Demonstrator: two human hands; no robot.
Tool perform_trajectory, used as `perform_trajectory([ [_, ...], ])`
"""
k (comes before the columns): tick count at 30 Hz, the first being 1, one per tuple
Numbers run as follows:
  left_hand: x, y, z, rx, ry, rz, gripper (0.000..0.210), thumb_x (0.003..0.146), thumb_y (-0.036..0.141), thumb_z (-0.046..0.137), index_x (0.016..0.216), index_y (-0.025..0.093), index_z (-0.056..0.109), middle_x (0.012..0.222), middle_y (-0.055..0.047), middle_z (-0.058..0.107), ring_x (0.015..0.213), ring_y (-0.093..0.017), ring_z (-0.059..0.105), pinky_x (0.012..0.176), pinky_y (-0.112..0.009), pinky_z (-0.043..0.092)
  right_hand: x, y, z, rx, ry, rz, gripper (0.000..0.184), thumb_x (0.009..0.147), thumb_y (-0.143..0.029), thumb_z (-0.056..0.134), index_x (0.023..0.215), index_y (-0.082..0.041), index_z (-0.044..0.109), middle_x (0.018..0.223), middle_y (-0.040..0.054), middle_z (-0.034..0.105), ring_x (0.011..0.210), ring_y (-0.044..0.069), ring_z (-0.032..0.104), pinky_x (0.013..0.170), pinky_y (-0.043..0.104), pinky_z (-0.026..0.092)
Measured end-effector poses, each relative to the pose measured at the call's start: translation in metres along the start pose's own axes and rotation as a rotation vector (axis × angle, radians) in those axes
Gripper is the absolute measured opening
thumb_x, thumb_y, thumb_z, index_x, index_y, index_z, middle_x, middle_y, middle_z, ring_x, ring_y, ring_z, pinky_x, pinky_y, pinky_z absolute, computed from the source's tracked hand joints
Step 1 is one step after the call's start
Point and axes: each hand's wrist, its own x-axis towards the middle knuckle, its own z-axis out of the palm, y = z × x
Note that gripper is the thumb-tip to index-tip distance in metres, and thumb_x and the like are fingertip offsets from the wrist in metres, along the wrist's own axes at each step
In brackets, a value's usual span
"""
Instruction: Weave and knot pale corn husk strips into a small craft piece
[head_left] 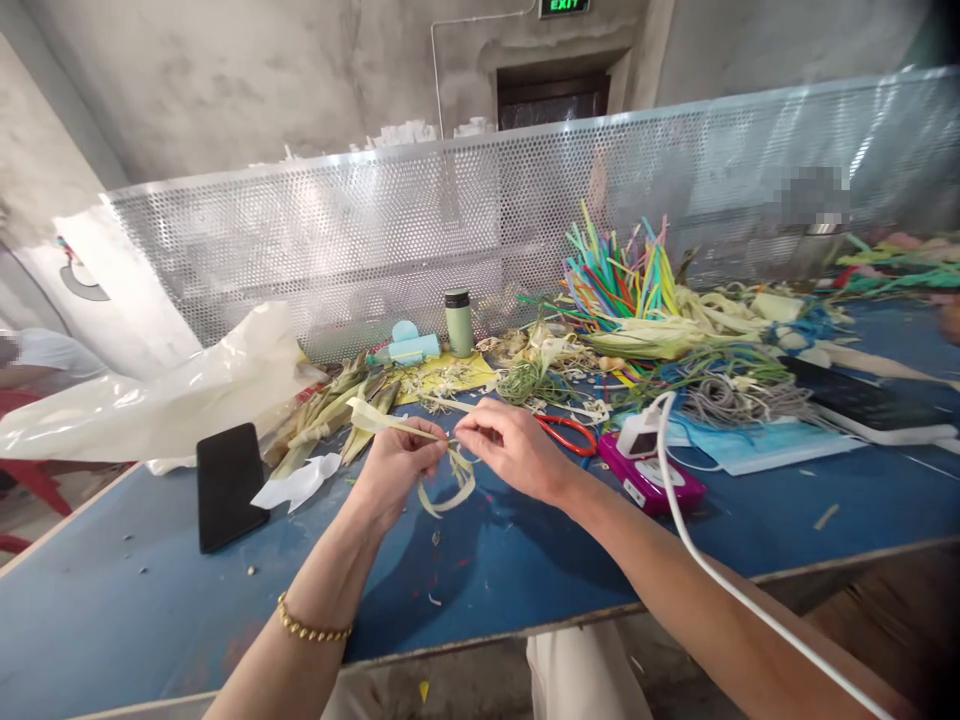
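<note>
A pale yellow corn husk strip [371, 415] runs between my two hands above the blue table [510, 580]. My left hand [390, 472] pinches it between thumb and fingers, with one broad end sticking out to the left. Fingertips of my right hand [514, 450] are closed on the strip close beside the left thumb. A curled loop of the strip [466, 490] hangs below the fingers. Whether a knot lies between the fingertips, I cannot tell. Just right of my right hand are red scissor-like handles [581, 437].
Dried husks [311, 420], a black phone [229, 490] and white paper [296, 483] lie left. Behind stand a green bottle [459, 325], colourful pipe cleaners [619, 275] and a perforated metal screen [330, 240]. Right are a magenta power bank [652, 480], white cable [694, 545] and blue mask [757, 445].
</note>
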Motion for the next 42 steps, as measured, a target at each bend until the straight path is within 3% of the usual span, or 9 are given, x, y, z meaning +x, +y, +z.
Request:
perform_trajectory([
  [5, 0.0, -0.001, 0.003, 0.026, 0.019, 0.011, 0.017, 0.065, 0.02, 0.074, 0.073, 0.012, 0.062, 0.053, 0.003, 0.054, 0.048, -0.007, 0.045, 0.048, -0.021, 0.032, -0.004, 0.004, 0.013, -0.035, -0.051, -0.01, 0.011, 0.084, -0.015, 0.059, 0.074, -0.015, 0.063, 0.071, 0.001, 0.057, 0.066, 0.011, 0.049, 0.061, 0.023, 0.035],
  [14, -0.004, 0.007, 0.002, 0.014, -0.083, -0.019, 0.021, 0.071, 0.026, 0.071, 0.086, 0.012, 0.066, 0.068, 0.001, 0.059, 0.056, -0.006, 0.044, 0.054, -0.021, 0.032, -0.001, 0.002, 0.005, -0.006, 0.006, 0.048, 0.014, 0.082, -0.013, 0.057, 0.068, -0.015, 0.059, 0.069, -0.0002, 0.056, 0.065, 0.01, 0.049, 0.061, 0.023, 0.036],
  [24, -0.001, 0.005, 0.004, 0.165, 0.029, 0.06, 0.015, 0.07, 0.028, 0.07, 0.073, 0.014, 0.066, 0.052, 0.005, 0.047, 0.049, -0.006, 0.036, 0.046, -0.022, 0.026, -0.002, 0.002, 0.007, 0.193, -0.101, 0.248, 0.022, 0.085, -0.03, 0.056, 0.071, -0.014, 0.061, 0.062, -0.0012, 0.056, 0.056, 0.009, 0.046, 0.053, 0.021, 0.035],
  [34, -0.007, 0.009, 0.006, 0.047, -0.063, 0.01, 0.02, 0.071, 0.029, 0.071, 0.072, 0.011, 0.064, 0.053, 0.004, 0.046, 0.049, -0.005, 0.034, 0.047, -0.021, 0.024, -0.004, -0.002, 0.006, 0.003, -0.026, 0.079, 0.015, 0.085, -0.016, 0.054, 0.07, -0.016, 0.054, 0.067, -0.0004, 0.056, 0.063, 0.011, 0.048, 0.06, 0.023, 0.034],
  [42, -0.006, 0.009, 0.001, -0.081, -0.161, -0.142, 0.024, 0.067, 0.029, 0.076, 0.074, 0.01, 0.065, 0.06, 0.002, 0.05, 0.05, -0.005, 0.034, 0.048, -0.022, 0.023, -0.004, -0.003, 0.006, -0.075, -0.024, 0.007, 0.015, 0.085, -0.014, 0.052, 0.07, -0.017, 0.05, 0.068, -0.0001, 0.053, 0.065, 0.012, 0.047, 0.062, 0.024, 0.034],
])
